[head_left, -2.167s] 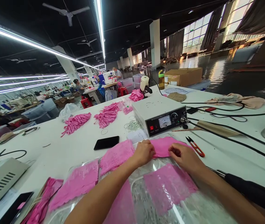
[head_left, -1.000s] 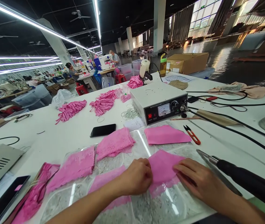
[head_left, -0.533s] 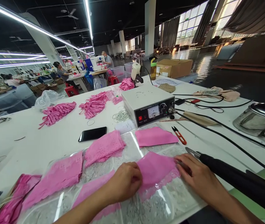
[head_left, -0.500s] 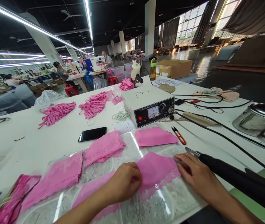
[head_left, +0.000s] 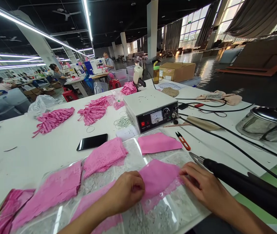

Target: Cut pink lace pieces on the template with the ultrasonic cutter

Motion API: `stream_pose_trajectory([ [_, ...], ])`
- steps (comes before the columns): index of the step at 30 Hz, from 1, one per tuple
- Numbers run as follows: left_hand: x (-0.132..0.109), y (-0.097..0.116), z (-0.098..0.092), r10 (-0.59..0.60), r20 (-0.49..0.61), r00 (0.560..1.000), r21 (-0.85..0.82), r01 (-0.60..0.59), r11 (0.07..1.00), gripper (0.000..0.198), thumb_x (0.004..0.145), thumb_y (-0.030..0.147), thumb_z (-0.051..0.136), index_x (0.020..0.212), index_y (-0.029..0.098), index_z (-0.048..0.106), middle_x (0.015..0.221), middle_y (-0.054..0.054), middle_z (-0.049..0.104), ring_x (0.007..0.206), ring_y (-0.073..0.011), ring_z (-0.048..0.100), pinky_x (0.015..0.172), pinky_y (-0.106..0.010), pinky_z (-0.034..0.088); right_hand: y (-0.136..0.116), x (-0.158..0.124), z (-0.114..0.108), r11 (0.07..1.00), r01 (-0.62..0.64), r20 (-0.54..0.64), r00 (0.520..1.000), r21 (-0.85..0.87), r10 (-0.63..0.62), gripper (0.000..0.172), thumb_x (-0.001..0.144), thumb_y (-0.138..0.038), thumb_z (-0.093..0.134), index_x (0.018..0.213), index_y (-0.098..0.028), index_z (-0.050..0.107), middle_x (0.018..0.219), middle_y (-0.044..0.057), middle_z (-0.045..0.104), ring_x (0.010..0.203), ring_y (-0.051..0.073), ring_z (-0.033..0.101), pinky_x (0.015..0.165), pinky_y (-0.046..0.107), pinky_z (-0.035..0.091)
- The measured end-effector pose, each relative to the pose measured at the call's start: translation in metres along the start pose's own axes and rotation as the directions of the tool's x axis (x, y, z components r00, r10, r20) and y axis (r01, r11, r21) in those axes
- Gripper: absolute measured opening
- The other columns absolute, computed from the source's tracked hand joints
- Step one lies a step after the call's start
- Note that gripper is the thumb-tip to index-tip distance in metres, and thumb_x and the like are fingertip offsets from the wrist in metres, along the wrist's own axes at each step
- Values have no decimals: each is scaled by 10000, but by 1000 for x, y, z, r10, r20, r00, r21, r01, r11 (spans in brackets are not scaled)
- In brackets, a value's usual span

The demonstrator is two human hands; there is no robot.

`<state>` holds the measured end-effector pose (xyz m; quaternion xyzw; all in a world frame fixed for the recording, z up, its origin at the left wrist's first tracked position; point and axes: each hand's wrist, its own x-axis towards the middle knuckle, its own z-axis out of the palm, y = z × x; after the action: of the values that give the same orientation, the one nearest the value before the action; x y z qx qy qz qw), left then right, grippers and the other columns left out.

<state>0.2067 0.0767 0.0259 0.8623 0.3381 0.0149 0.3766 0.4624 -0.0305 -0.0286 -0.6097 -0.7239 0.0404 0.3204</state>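
A pink fabric piece, laid over a lacy pink layer, rests on a clear plastic-covered surface between my hands. My left hand has curled fingers pinching its left edge. At the right corner, the thumb and fingertips of my right hand close on the fabric. A black-handled tool with a metal tip lies just beyond my right hand. Above the piece is a stack of smooth pink fabric; stacks of pink lace lie to the left.
A white control box with a dial stands behind, its black cable running right. Red thread snips, a phone, pink strip bundles and a glass pot lie around. People work at sewing machines farther back.
The view has shifted slightly, so everything sits a little farther left. Both hands stay at the fabric's edges; the right fingertips have edged slightly along its right corner.
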Motion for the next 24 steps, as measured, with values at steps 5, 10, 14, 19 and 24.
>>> stream_pose_trajectory([
  [5,-1,3,-2,-14,11,1000,-11,14,1000,204,655,-17,519,609,155,619,783,20,614,638,-76,517,606,-174,380,0,-6,9,990,-39,-75,997,-135,29,164,943,-197,390,843,-224,518,747,5,582,574,134,594,505,255,486],
  [10,-1,3,-2,-2,11,1000,-10,2,1000,202,672,-12,526,612,157,618,797,20,615,638,-73,517,612,-171,386,4,-4,11,978,-125,-149,984,-166,101,134,910,-186,398,922,-216,528,777,21,626,594,152,639,509,265,508],
  [14,-1,3,-2,8,8,1000,-8,-8,1000,202,665,-18,528,614,156,617,796,16,617,639,-76,518,606,-170,385,2,0,7,982,-69,-66,996,-173,59,111,904,-254,451,935,-234,556,804,9,643,573,149,636,467,264,491],
  [19,-1,5,-1,18,-3,1000,-6,-18,1000,210,658,-32,516,596,149,602,770,16,611,631,-75,510,598,-170,376,12,-1,8,970,-126,-145,985,-208,97,156,893,-178,389,881,-212,540,708,19,645,561,184,652,476,297,497],
  [24,-1,3,0,20,-9,1000,-4,-20,1000,214,664,-28,521,607,153,621,779,15,621,632,-76,513,605,-172,381,10,-1,3,985,-92,-106,991,-146,77,183,908,-211,429,1022,-219,573,822,33,648,614,156,651,518,265,515],
])
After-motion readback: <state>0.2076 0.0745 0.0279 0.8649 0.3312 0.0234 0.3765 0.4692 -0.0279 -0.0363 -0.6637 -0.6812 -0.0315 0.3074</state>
